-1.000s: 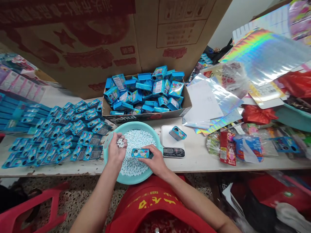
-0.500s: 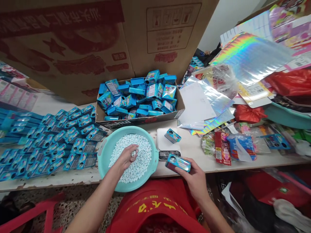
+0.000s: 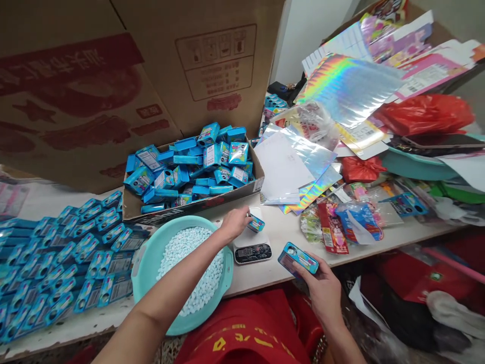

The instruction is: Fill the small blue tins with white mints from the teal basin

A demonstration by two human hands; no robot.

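Observation:
My left hand (image 3: 235,223) has its fingers pinched together at the left end of a small blue candy box (image 3: 256,223). That box lies on a white digital scale (image 3: 253,254) with a black display panel. What the fingertips hold, if anything, is hidden. In my right hand (image 3: 322,275) is another blue candy box (image 3: 298,259), held above the table's front edge to the right of the scale, with its round opening facing up. Under my left forearm stands a turquoise basin (image 3: 226,275) of small white candies (image 3: 185,247).
An open carton (image 3: 197,202) heaped with blue boxes stands behind the basin, before a large cardboard box (image 3: 159,65). Rows of blue boxes (image 3: 71,258) fill the left side. To the right lie shiny sheets (image 3: 344,81), white paper (image 3: 282,167) and candy packets (image 3: 333,227).
My left hand has moved from the candies in the basin to the box on the scale. My right hand still holds its box. The view has shifted to the right.

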